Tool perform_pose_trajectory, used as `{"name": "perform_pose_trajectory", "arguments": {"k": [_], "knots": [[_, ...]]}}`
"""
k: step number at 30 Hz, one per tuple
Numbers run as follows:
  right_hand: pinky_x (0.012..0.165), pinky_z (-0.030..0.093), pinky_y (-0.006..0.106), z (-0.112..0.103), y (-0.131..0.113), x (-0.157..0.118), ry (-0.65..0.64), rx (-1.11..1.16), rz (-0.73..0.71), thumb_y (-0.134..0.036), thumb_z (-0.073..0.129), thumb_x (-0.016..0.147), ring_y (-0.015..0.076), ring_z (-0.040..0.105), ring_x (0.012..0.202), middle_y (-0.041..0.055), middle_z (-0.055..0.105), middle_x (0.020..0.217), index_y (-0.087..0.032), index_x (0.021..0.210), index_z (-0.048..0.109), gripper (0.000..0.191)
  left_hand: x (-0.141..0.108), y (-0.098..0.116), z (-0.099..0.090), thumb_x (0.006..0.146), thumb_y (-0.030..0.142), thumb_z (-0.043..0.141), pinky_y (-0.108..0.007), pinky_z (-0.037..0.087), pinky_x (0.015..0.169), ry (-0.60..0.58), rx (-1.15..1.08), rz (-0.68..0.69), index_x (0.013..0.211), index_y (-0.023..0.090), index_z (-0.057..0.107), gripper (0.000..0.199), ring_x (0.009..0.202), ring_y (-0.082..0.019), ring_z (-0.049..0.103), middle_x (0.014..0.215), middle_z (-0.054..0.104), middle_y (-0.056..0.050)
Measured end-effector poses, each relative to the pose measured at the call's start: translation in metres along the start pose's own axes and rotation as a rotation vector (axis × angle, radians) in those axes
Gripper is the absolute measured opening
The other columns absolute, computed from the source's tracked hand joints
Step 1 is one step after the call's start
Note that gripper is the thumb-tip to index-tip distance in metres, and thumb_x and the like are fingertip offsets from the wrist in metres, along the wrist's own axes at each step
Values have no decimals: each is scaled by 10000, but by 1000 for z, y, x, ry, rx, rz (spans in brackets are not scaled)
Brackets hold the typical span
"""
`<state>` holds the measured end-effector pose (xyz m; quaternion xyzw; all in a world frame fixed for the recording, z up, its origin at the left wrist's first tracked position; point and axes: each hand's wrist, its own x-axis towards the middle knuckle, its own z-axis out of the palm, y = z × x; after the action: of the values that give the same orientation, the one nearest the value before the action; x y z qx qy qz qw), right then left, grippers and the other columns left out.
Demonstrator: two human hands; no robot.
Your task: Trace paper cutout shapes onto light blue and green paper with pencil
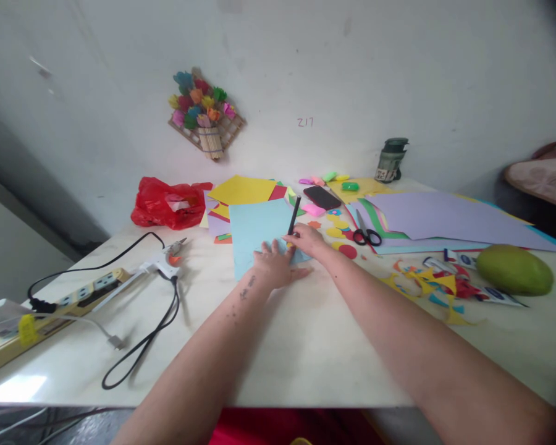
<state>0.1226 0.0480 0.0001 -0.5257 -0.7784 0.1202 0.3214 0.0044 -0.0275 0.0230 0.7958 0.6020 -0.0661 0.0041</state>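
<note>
A light blue sheet of paper (254, 225) lies on the white table in front of me. My left hand (275, 264) rests on its lower part with the fingers spread and the thumb pointing right. Just above and to the right, my right hand (308, 240) is closed around a black pencil (295, 213), which stands steeply with its lower end near the left fingertips. A small yellow piece (290, 245) shows between the two hands; its shape is too small to tell. The pencil's tip is hidden.
Black-handled scissors (367, 235), a phone (322, 197), coloured sheets (445, 213), paper scraps (426, 281) and a green fruit (514, 270) lie right. Left are a red bag (167, 203), a glue gun (167, 262) with its cable, and a power strip (86, 293).
</note>
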Motion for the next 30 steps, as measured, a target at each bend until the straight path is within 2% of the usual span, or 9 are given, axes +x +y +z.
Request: {"name": "perform_pose_trajectory", "arguments": {"k": [16, 30], "knots": [[562, 348, 184, 0, 0, 0, -29, -28, -23, -507, 467, 671, 97, 509, 682, -2, 567, 804, -207, 702, 591, 326, 1, 1, -1, 605, 769, 125, -539, 251, 811, -38, 29, -15, 1293, 268, 131, 852, 1164, -402, 142, 1347, 131, -131], [573, 377, 191, 4, 5, 3, -8, 68, 6, -499, 497, 649, 103, 527, 679, 7, 591, 797, -199, 692, 594, 319, 1, 1, -2, 599, 774, 128, -536, 265, 799, -37, 26, -17, 1292, 283, 126, 849, 1160, -402, 149, 1346, 137, -120]]}}
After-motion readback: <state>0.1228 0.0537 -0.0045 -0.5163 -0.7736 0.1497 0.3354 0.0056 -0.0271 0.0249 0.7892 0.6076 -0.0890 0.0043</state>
